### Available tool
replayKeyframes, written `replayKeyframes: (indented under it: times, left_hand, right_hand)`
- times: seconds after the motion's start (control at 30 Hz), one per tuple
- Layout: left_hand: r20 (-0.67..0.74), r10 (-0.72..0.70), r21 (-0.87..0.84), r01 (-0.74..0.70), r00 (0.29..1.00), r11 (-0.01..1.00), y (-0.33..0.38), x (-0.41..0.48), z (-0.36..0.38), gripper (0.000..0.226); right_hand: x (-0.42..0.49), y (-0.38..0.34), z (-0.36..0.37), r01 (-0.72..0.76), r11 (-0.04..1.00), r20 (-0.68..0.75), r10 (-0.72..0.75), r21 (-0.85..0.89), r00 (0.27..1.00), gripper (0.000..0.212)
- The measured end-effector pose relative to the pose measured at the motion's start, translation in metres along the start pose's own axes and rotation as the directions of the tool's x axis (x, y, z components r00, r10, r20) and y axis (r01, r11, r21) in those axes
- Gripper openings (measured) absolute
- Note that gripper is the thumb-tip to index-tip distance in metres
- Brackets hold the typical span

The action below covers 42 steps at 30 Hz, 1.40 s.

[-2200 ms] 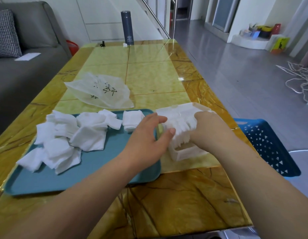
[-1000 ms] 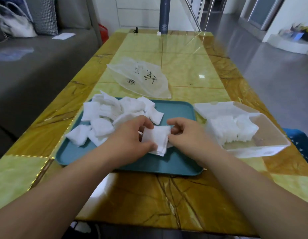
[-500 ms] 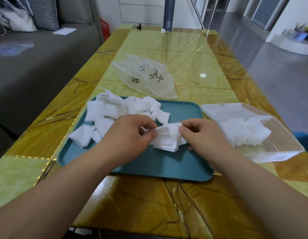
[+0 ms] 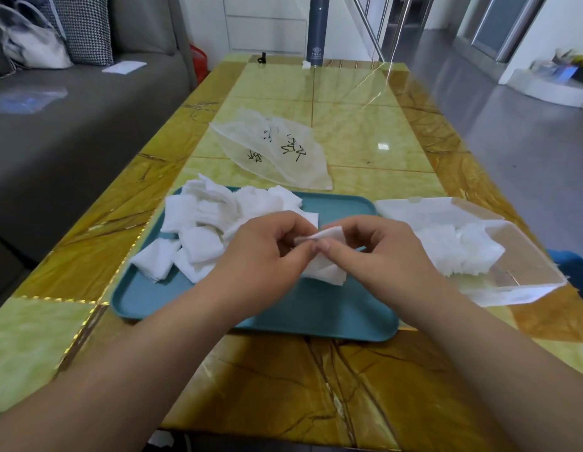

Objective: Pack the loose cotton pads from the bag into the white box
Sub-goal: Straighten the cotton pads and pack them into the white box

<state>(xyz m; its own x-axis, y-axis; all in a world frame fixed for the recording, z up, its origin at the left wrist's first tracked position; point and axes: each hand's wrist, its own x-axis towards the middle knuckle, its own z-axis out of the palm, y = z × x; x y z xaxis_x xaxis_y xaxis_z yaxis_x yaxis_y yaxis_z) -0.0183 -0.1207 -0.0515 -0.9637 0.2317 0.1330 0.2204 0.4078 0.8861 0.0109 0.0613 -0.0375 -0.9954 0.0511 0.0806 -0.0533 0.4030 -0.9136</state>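
Grey sofa runs along the left side of the room, w/ a checked cushion and a pale handbag on it. Beside it the yellow marble-look tabletop carries the rest.

Nearest the person on it sits a teal tray, long side toward them. Just right of the tray is the white box, see-through walls, its lid flipped open and lying flat at the far-left side. A packed block of pads stands inside the box, toward its left end.

Beyond the tray's far edge lies the bag: translucent, black print, flat on the tabletop.

A heap of loose pads covers the tray's far-left part; a few hang over the rim there.

Both hands are above the tray's middle, approx. centre of view, fingertips meeting. The left hand and right hand each pinch the same small stack of pads btw. thumb and fingers. One corner of the stack pokes up over the knuckles and the rest hangs below, over the tray.

Dark flask stands upright at the tabletop's far end.
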Motion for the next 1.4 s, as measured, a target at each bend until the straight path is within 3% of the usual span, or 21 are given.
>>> replayKeyframes:
  times: [0.03,0.1,0.17,0.27,0.4,0.5,0.63,0.77,0.97,1.2,1.4]
  left_hand:
    - [-0.022,0.006,0.031,-0.005,1.0,1.0,-0.001,0.001,0.004,0.009]
    - [-0.049,0.005,0.143,0.002,0.999,0.99,-0.004,0.003,0.012,0.025]
    - [0.01,0.008,0.25,-0.011,1.0,0.968,-0.008,0.005,0.017,0.042]
    - [0.126,-0.016,0.33,-0.027,0.992,0.944,-0.01,0.007,0.022,0.049]
    - [0.112,-0.017,0.323,-0.02,0.994,0.946,-0.01,0.01,0.023,0.035]
    - [0.082,-0.01,0.335,-0.018,0.997,0.942,-0.01,0.009,0.02,0.019]
    - [0.055,0.003,0.259,-0.017,0.998,0.966,-0.01,0.008,0.015,0.018]
    - [0.029,0.021,0.204,-0.026,0.999,0.979,-0.01,0.008,0.011,0.018]
    - [0.062,-0.002,0.313,-0.018,0.998,0.95,-0.01,0.004,0.008,0.014]
    - [0.017,0.133,0.363,-0.13,0.991,0.923,-0.003,0.005,0.005,0.014]
    - [0.068,0.029,0.175,-0.04,0.997,0.984,0.01,-0.005,0.001,0.008]
  right_hand:
    - [0.0,0.001,-0.001,0.009,1.0,-0.031,-0.009,-0.028,0.999,0.003]
    - [0.002,0.005,-0.004,-0.007,0.997,-0.133,-0.003,-0.076,0.991,0.011]
    - [0.003,0.009,-0.009,-0.062,0.997,-0.184,0.053,-0.041,0.981,0.01]
    - [0.001,0.012,-0.011,-0.139,0.99,-0.16,0.14,0.019,0.977,0.007]
    - [-0.003,0.018,-0.016,-0.201,0.979,-0.073,0.203,0.037,0.976,0.007]
    - [-0.007,0.018,-0.022,-0.174,0.983,0.06,0.177,-0.056,0.982,0.002]
    - [-0.012,0.016,-0.026,-0.13,0.986,0.132,0.143,-0.102,0.981,0.009]
    - [-0.011,0.017,-0.027,-0.135,0.986,0.111,0.146,-0.103,0.983,0.01]
    - [-0.009,0.021,-0.017,-0.174,0.98,0.045,0.179,-0.097,0.983,0.008]
    - [-0.009,0.02,-0.019,-0.18,0.982,0.042,0.182,-0.051,0.982,0.011]
    - [-0.01,0.016,-0.02,-0.148,0.988,0.068,0.144,0.049,0.987,0.013]
